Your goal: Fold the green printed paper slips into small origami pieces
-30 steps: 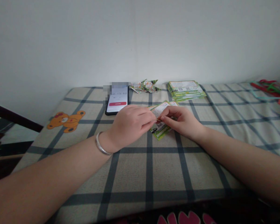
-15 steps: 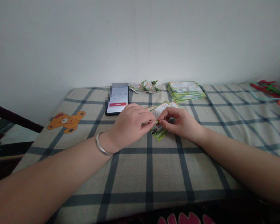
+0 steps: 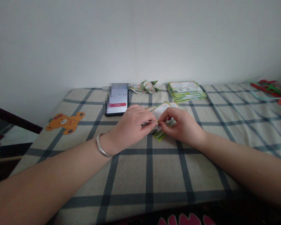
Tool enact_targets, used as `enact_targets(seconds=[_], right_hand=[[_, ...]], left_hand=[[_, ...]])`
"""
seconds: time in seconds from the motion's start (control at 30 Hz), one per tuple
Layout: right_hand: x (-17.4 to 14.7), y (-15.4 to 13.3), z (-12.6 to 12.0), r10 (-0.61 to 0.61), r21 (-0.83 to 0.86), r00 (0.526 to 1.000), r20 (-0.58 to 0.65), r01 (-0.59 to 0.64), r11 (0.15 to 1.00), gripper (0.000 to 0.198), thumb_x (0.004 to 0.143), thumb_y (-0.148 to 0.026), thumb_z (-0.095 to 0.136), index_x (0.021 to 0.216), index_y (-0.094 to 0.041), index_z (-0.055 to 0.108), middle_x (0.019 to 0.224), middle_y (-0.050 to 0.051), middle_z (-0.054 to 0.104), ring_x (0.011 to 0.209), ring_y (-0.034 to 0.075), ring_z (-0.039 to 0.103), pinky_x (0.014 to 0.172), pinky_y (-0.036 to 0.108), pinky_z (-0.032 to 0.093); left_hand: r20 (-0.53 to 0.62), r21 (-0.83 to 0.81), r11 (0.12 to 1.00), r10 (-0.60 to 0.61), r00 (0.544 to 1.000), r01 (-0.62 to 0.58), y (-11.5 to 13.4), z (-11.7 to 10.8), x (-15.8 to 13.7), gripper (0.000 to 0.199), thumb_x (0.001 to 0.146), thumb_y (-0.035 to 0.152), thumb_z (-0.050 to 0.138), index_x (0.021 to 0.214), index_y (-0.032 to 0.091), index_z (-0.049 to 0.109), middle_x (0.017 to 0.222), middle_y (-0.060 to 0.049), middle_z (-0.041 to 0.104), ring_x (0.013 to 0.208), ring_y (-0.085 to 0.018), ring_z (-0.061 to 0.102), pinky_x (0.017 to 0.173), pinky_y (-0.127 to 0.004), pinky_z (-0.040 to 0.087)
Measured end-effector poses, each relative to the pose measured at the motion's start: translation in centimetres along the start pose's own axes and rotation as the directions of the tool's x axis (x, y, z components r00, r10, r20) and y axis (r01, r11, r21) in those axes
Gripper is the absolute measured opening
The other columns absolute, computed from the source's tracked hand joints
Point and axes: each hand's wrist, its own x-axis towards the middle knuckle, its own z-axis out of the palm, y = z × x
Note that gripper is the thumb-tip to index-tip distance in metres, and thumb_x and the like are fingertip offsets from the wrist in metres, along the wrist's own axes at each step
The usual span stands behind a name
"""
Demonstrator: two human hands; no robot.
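Note:
My left hand (image 3: 133,126), with a silver bangle at its wrist, pinches a thin piece of paper (image 3: 152,121) between thumb and forefinger. The paper shows nearly edge-on, and most of it is hidden by that hand. At its right end, the thumb and forefinger of my right hand (image 3: 179,125) close on it, so the fingertips of both hands almost meet. Beneath them, several green and white printed cards (image 3: 163,108) lie fanned on the tablecloth (image 3: 131,175), partly covered by my hands.
A phone (image 3: 118,99) with its screen lit lies behind my left hand. Folded paper pieces (image 3: 146,87) sit near the wall, beside a stack of printed cards (image 3: 186,90). Red and green ribbon-like items (image 3: 270,90) lie far right; a bear picture (image 3: 66,122) is at left.
The fingers of my right hand have shifted very slightly along the paper's end. Both hands otherwise keep their place, and the view has moved a touch.

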Motion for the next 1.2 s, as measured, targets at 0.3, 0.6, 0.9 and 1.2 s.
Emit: enact_targets(seconds=[0.3,0.6,0.9,1.2], right_hand=[[-0.06,-0.40,-0.06,-0.051,-0.099,0.999,0.000,0.051,0.994,0.005,0.078,-0.017,0.059,0.076,-0.020,0.056,0.073,0.001,0.065,0.070,0.016,0.058,0.064,0.029,0.042],[0.01,-0.68,-0.26,0.002,0.078,0.998,0.062,-0.006,0.997,0.005,0.076,-0.015,0.058,0.077,-0.019,0.056,0.073,0.000,0.062,0.068,0.013,0.056,0.062,0.026,0.043],[0.07,-0.32,-0.07,0.113,0.141,0.992,0.052,-0.119,0.983,0.010,0.072,-0.012,0.059,0.072,-0.021,0.055,0.069,-0.002,0.062,0.063,0.012,0.056,0.059,0.024,0.043],[0.26,-0.12,-0.14,0.093,0.227,0.994,0.049,-0.102,0.969,0.010,0.072,-0.011,0.056,0.072,-0.021,0.055,0.068,-0.002,0.062,0.064,0.012,0.055,0.059,0.024,0.043]], left_hand=[[-0.076,0.078,0.996,-0.029,0.997,0.035,0.97,0.01,0.05,0.006,0.084,0.016,0.062,0.079,0.019,0.064,0.079,0.001,0.070,0.080,-0.017,0.063,0.079,-0.034,0.043],[-0.073,0.060,0.998,-0.008,0.997,0.013,0.85,0.02,-0.04,0.009,0.083,0.014,0.062,0.075,0.019,0.061,0.079,0.002,0.069,0.079,-0.016,0.060,0.081,-0.034,0.042],[-0.121,0.001,1.000,-0.030,0.992,0.031,1.04,-0.14,0.05,0.011,0.083,0.012,0.061,0.074,0.019,0.060,0.073,0.004,0.066,0.076,-0.014,0.060,0.080,-0.032,0.042],[-0.132,-0.031,0.998,-0.054,0.990,0.050,0.92,-0.28,0.05,0.010,0.083,0.015,0.060,0.074,0.018,0.062,0.071,0.003,0.064,0.073,-0.013,0.059,0.076,-0.030,0.043]])
